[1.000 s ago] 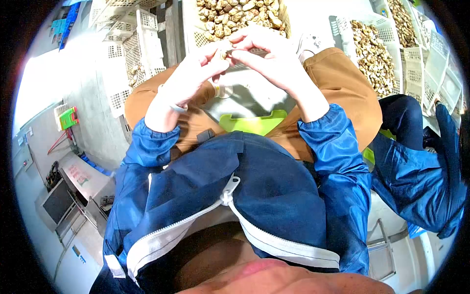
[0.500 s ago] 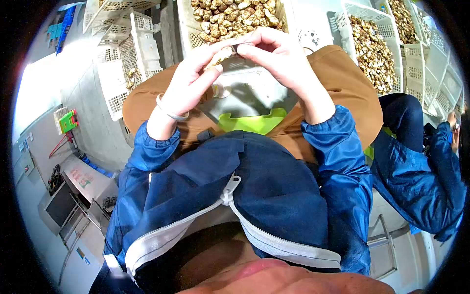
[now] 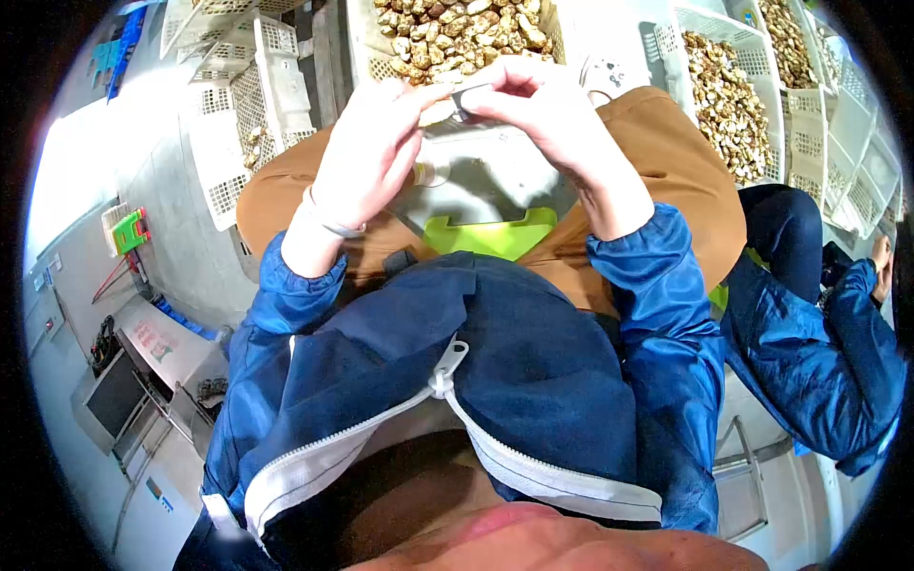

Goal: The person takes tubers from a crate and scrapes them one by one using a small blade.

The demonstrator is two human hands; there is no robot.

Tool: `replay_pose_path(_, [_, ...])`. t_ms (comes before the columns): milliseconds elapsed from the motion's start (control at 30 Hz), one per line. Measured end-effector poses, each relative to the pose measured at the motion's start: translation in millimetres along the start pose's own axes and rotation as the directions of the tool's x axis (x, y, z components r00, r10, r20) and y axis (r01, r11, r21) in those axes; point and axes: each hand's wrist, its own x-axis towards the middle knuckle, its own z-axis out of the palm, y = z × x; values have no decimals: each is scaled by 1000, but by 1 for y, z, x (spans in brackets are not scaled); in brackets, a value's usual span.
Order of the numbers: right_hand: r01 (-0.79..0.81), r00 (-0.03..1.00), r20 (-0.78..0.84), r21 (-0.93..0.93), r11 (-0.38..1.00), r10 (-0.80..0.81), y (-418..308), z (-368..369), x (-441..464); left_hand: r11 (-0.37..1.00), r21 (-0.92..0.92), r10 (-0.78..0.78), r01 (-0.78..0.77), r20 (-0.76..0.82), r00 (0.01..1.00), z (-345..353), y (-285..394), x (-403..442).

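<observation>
My left hand [image 3: 367,152] is closed, its fingertips holding a small pale-and-brown piece [image 3: 438,113] that looks like a mushroom. Closed beside it, my right hand [image 3: 538,107] pinches a small grey blade-like tool [image 3: 466,101], partly hidden by the fingers. The tool is against or very close to the end of the piece; contact cannot be made out. Just beyond both hands, a white crate [image 3: 560,40] holds many similar brown-and-cream pieces [image 3: 462,36]. Under the hands lies a pale grey surface [image 3: 495,157] with dark specks.
A lime-green object [image 3: 490,236] lies between my knees, with a small round container [image 3: 428,174] near the left one. Another filled crate [image 3: 728,105] stands to the right, stacked crates [image 3: 252,105] to the left. A co-worker in a blue jacket [image 3: 809,343] sits close on my right.
My left hand has turned so its back faces up more, and the piece has turned with it. My right hand has barely moved. The co-worker's arm has shifted slightly.
</observation>
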Motion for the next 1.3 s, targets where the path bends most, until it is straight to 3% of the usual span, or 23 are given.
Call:
replay_pose_path(33, [-89, 995, 57, 142, 986, 82, -4, -4, -1, 998, -40, 38, -38, -1, 999, 6, -11, -8])
replay_pose_path(67, [-84, 996, 50, 192, 978, 76, -3, -3, -1, 954, -291, -78, 71, -10, 997, 11, -10, -10])
replay_pose_path(133, [-75, 997, 39, 293, 953, 66, 0, 2, -2, 652, -717, -295, 246, 60, 954, 19, 0, -12])
replay_pose_path(167, [-47, 998, 50, 265, 963, 36, -2, 3, -3, 582, -727, -390, 365, 145, 909, 17, -1, -16])
replay_pose_path(333, [6, 996, 85, 211, 977, -24, -10, 4, -6, 429, -810, -353, 401, 259, 899, 15, 2, -12])
replay_pose_path(400, [-76, 995, 91, 335, 939, 48, -3, -1, -3, 290, -828, -367, 481, 368, 854, 12, -2, -13])
replay_pose_path(433, [-116, 992, 99, 393, 912, 84, -2, -2, -2, 246, -857, -373, 452, 347, 861, 16, 0, -10])
replay_pose_path(533, [77, 994, 60, 234, 969, -93, -5, 7, -4, 281, -843, -412, 458, 325, 851, 17, -3, -11])
replay_pose_path(567, [58, 997, 39, 87, 995, -62, -6, 9, -8, 298, -803, -512, 516, 322, 797, 21, 0, -11])
replay_pose_path(667, [39, 999, 19, -14, 999, -39, 1, 5, -4, 359, -809, -491, 466, 261, 831, 22, 9, -9])
replay_pose_path(700, [-29, 1000, -2, 76, 997, 30, -3, 4, -4, 311, -823, -461, 474, 305, 833, 18, 10, -8])
replay_pose_path(733, [-62, 998, 24, 324, 944, 58, 5, 3, 0, 267, -825, -449, 498, 351, 822, 16, 8, -6])
replay_pose_path(800, [-47, 999, -1, 384, 922, 52, 6, 7, -1, 174, -819, -419, 547, 441, 794, 14, 5, -3])
replay_pose_path(900, [91, 996, -10, -32, 995, -91, -3, 12, -6, 218, -845, -441, 487, 360, 822, 22, 4, -6])
replay_pose_path(933, [43, 999, -11, -36, 998, -44, -3, 10, -6, 244, -838, -443, 489, 352, 824, 23, 4, -5])
replay_pose_path(1000, [-50, 999, -14, -46, 998, 49, -2, 2, -3, 90, -865, -405, 493, 420, 812, 20, 5, -4])
replay_pose_path(1033, [-45, 998, 42, 210, 977, 37, 5, 0, 1, 13, -871, -384, 491, 449, 807, 17, 5, -4])
replay_pose_path(1167, [41, 999, 26, 101, 994, -44, 1, 8, -6, -303, -868, -292, 393, 477, 829, 28, -3, -12])
replay_pose_path(1267, [37, 998, 46, 12, 999, -38, -4, 9, -8, -366, -841, -215, 399, 494, 843, 29, -4, -11])
replay_pose_path(1300, [-35, 998, 48, -149, 988, 43, -16, 7, -9, -345, -825, -247, 448, 540, 805, 27, -3, -10])
